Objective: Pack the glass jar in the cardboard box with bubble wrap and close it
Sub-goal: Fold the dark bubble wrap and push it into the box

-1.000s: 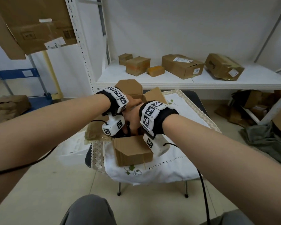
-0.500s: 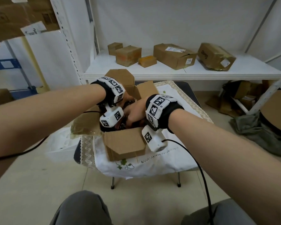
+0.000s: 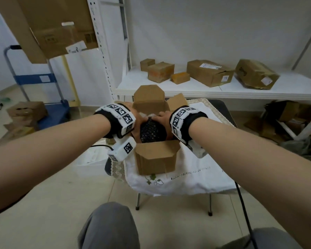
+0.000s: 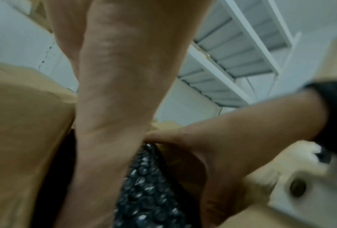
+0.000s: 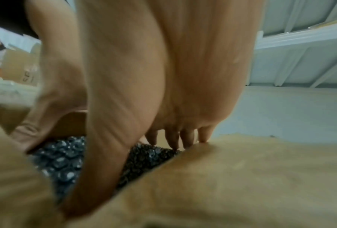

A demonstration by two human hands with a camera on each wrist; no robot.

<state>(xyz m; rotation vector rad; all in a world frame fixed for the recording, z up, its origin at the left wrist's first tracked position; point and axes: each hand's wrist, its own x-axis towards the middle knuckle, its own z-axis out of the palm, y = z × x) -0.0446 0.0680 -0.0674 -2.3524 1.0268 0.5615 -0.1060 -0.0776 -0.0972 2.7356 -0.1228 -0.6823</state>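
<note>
An open cardboard box [image 3: 156,159] stands on a small cloth-covered table with its flaps up. A dark bundle of bubble wrap [image 3: 151,131] sits in the box mouth, and the jar under the wrap is hidden. My left hand [image 3: 137,121] holds the bundle's left side, and my right hand [image 3: 162,117] holds its right and top. In the right wrist view the right hand's fingertips [image 5: 183,141] reach down behind the bubble wrap [image 5: 62,162], the thumb in front, beside the box flap [image 5: 241,177]. In the left wrist view my left hand [image 4: 109,131] lies against the bubble wrap [image 4: 148,192].
The white embroidered cloth [image 3: 196,175] covers the table. A white shelf [image 3: 223,90] behind it carries several taped cardboard boxes [image 3: 209,72]. A blue trolley [image 3: 34,79] and more boxes stand at the left. My knees [image 3: 108,227] are below the table's front edge.
My hands were pressed together over the box mouth. They now sit apart on either side of the bundle, and the dark bubble wrap shows between them.
</note>
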